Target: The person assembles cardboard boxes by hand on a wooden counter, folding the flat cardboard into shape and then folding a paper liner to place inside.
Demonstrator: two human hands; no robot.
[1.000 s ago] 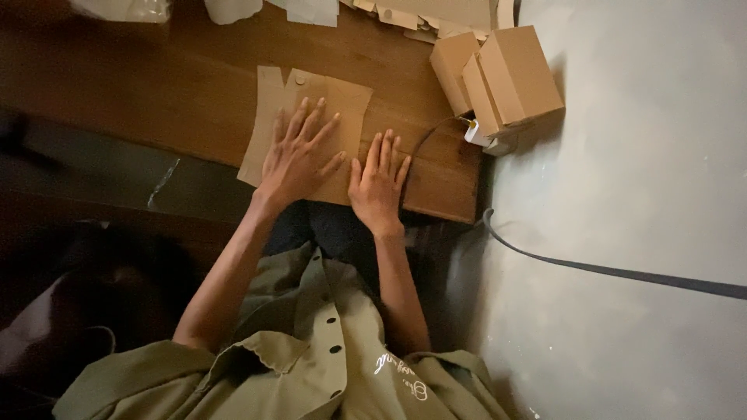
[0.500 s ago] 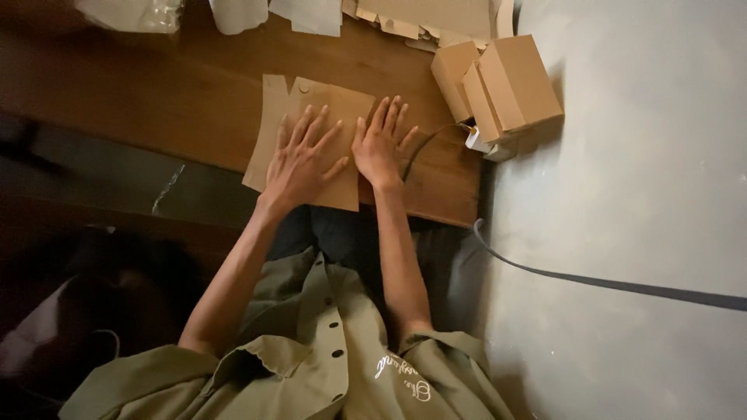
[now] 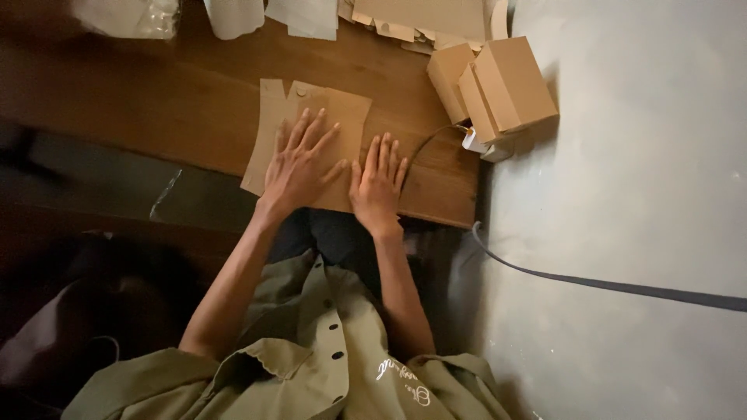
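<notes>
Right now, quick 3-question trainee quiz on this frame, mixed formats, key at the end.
1. True or false: both hands lie flat, palms down, on the cardboard sheet.
2. Multiple choice: the folded cardboard boxes sit at the A) near left edge, B) far right corner, C) middle of the wooden table.
3. Short answer: what runs across the grey floor at right?

Key:
1. True: left hand and right hand press on it with fingers spread.
2. B.
3. A dark cable.
</notes>
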